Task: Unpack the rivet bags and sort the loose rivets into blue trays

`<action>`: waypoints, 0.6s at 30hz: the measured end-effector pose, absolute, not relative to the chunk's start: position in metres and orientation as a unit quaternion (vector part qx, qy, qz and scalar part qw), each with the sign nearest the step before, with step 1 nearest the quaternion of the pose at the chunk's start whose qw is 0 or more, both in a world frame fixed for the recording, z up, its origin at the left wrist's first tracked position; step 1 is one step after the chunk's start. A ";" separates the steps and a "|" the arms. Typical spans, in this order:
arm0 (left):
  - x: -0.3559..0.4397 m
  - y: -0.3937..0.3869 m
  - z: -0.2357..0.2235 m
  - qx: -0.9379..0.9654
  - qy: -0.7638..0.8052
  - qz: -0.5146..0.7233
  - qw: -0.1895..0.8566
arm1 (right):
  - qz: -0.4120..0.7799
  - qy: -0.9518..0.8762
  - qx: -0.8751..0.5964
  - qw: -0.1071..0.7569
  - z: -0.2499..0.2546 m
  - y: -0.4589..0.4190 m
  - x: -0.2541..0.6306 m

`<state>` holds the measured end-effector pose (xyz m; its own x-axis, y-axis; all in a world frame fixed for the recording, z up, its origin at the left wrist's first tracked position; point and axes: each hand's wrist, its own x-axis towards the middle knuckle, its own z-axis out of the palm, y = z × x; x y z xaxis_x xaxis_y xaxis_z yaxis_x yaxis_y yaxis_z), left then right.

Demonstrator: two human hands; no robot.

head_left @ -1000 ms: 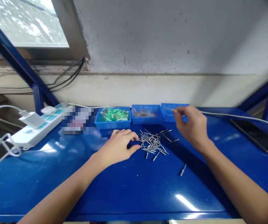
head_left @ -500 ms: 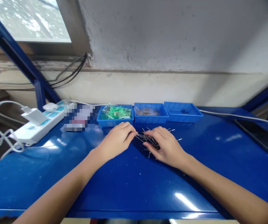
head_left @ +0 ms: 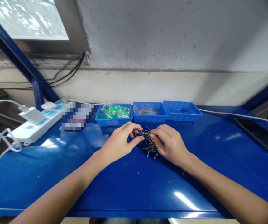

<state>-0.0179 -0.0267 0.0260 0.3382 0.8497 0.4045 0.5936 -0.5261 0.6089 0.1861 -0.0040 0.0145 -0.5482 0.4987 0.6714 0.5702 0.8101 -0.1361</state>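
Slim metal pins (head_left: 151, 147) lie in a loose pile on the surface (head_left: 124, 189) between the hands, partly hidden behind the right hand (head_left: 171, 143). That hand, palm down, pinches one pin's end between thumb and index finger. The left hand (head_left: 120, 142) curves around the pile's near-left edge, thumb and index parted; whether its curled fingers grip anything, I cannot tell. Beyond the left hand, a blue bin (head_left: 114, 122) holds green pieces in clear plastic; beyond the gap between hands, a middle bin (head_left: 150, 118) holds a blurry clear bag; beyond the right hand, another bin (head_left: 183, 117) holds small dark bits.
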 end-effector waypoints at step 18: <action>-0.026 -0.022 0.016 0.853 0.494 0.153 0.071 | -0.209 -0.720 -0.544 0.378 0.024 0.050 0.249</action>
